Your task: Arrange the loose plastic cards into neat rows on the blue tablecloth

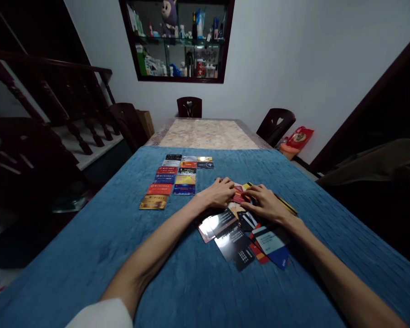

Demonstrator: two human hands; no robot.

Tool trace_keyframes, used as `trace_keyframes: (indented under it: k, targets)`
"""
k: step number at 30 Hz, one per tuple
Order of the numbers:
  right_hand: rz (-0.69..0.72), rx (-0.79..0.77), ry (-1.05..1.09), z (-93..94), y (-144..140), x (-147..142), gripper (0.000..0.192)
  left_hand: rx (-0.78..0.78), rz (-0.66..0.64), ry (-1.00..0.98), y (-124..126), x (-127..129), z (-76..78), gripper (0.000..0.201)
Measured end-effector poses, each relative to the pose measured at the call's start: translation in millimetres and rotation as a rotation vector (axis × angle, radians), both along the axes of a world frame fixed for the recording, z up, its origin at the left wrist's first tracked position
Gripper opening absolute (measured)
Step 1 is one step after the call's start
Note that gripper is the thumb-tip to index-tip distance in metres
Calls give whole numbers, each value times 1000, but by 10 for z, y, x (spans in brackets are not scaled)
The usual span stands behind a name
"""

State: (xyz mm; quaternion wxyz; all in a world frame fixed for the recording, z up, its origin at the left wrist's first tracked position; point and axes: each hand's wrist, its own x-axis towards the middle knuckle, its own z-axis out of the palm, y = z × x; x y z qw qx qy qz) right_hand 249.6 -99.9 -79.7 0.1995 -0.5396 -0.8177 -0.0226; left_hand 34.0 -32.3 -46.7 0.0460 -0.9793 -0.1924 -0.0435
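A loose heap of overlapping cards lies on the blue cloth, with both hands over its far side. My left hand [220, 193] rests at the heap's left, fingers bent and fingertips beside a red card [238, 194]. From the right, my right hand [264, 203] reaches to the same card, its thumb and fingers apart; neither hand shows a clear grip. Nearer me are a glossy black card [232, 243], a pale card with a dark stripe [269, 239] and a blue card [280, 258]. My palms hide part of the heap.
Left of the heap, rows of cards include a gold card [153, 202] and a blue card [184, 189]. The blue cloth [123, 255] covers the near table; a patterned cover [205, 132] shows beyond. Chairs stand around it, including a far chair [189, 107].
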Motion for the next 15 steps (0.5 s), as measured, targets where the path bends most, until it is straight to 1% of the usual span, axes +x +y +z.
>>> trace_keyframes:
  k: [4,8,12,15]
  targets:
    - [-9,-10,4,1,-3,4,35,39,-34,20,2,19,8,18]
    - [9,3,35,17,-8,10,31,36,-44,0,-27,9,101,16]
    - [34,17,98,22,2,16,22,23,-11,-17,-40,-9,196,19]
    - [-3,42,167,9,14,11,22,-10,38,-85,-14,-15,208,23]
